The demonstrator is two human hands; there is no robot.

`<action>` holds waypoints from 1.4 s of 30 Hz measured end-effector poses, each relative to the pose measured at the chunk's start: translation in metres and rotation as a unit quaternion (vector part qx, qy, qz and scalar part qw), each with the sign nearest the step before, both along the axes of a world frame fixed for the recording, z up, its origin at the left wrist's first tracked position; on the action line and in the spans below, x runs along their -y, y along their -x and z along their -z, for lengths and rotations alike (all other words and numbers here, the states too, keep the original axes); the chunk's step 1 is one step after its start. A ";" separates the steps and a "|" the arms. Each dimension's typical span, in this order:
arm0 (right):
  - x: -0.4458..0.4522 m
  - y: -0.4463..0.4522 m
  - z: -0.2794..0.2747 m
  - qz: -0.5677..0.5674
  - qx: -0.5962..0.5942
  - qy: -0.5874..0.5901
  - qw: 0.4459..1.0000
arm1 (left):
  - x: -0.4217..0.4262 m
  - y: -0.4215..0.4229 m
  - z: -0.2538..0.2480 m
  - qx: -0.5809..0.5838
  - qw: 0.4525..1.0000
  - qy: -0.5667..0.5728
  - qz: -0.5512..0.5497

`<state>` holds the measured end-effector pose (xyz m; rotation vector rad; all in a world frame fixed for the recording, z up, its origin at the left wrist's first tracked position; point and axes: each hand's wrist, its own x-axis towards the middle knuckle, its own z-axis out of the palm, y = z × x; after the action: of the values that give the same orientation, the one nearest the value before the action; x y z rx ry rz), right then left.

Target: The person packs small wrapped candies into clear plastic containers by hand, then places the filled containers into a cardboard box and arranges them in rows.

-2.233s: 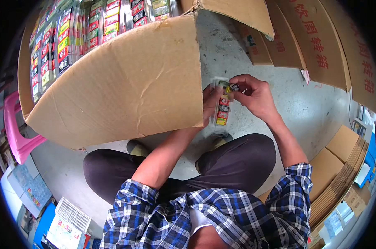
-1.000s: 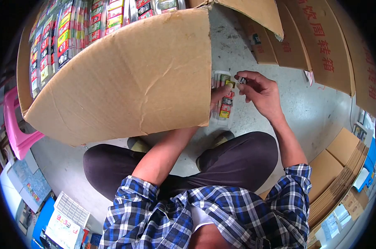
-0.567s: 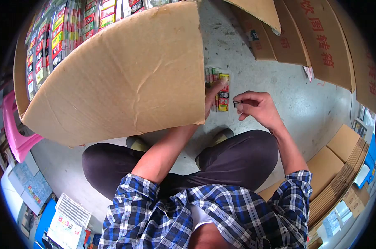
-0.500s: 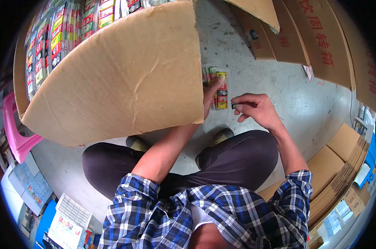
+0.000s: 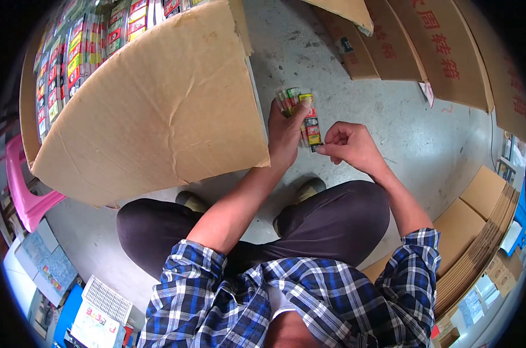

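My left hand [image 5: 285,134] is closed around several strips of small colourful packets [image 5: 312,123], coloured red, yellow, black and green. Its thumb presses on the yellow top end of the nearest strip. At the lower end of that strip, my right hand [image 5: 354,148] pinches a small black piece [image 5: 316,148] between thumb and fingertips. The piece touches or nearly touches the strip's yellow end; its exact kind is too small to make out. Beside my left forearm stands a large open cardboard box [image 5: 158,110], filled with similar packet strips [image 5: 77,52].
Tall cardboard cartons [image 5: 443,52] with red lettering line the upper right. Flattened cardboard [image 5: 477,243] is stacked at the lower right. A pink plastic stool [image 5: 25,185] stands at the left, above a white basket [image 5: 106,298]. Grey floor [image 5: 385,122] shows between the boxes.
My left hand has come out from behind the box flap with the strips, which are now slightly tilted. My right hand has brought the black piece leftward to the strip's lower end.
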<state>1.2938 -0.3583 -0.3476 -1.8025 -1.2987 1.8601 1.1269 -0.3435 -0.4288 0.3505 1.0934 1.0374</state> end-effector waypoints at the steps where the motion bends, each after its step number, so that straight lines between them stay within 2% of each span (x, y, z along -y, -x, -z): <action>1: 0.000 -0.001 0.001 -0.005 0.010 -0.012 1.000 | 0.000 -0.001 0.000 -0.001 1.000 -0.001 0.002; 6: 0.000 -0.002 -0.003 -0.005 0.026 -0.021 0.999 | 0.001 -0.005 -0.005 0.022 0.999 -0.019 -0.017; 9: -0.002 -0.004 -0.013 0.033 0.045 0.002 0.998 | 0.001 -0.004 -0.006 0.030 0.999 -0.020 -0.021; 14: 0.009 -0.008 -0.011 0.081 0.005 -0.018 0.997 | 0.012 -0.005 0.000 0.047 0.998 -0.025 0.013; 18: 0.019 -0.009 0.003 0.082 -0.014 -0.022 0.996 | 0.028 0.000 0.007 0.060 0.997 -0.012 0.051; 20: 0.023 -0.009 0.012 0.084 -0.046 0.004 0.995 | 0.037 -0.001 0.013 0.072 0.995 0.028 0.069; 27: 0.034 -0.019 0.036 0.057 -0.081 0.056 0.993 | 0.066 -0.001 0.021 0.075 0.990 0.048 0.111; 42: 0.039 -0.024 0.042 0.069 -0.094 0.057 0.992 | 0.061 -0.001 0.025 0.135 0.973 0.046 0.182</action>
<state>1.3178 -0.3975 -0.3894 -1.6755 -0.9962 2.0066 1.1280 -0.4041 -0.4539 0.3112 0.7919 0.6812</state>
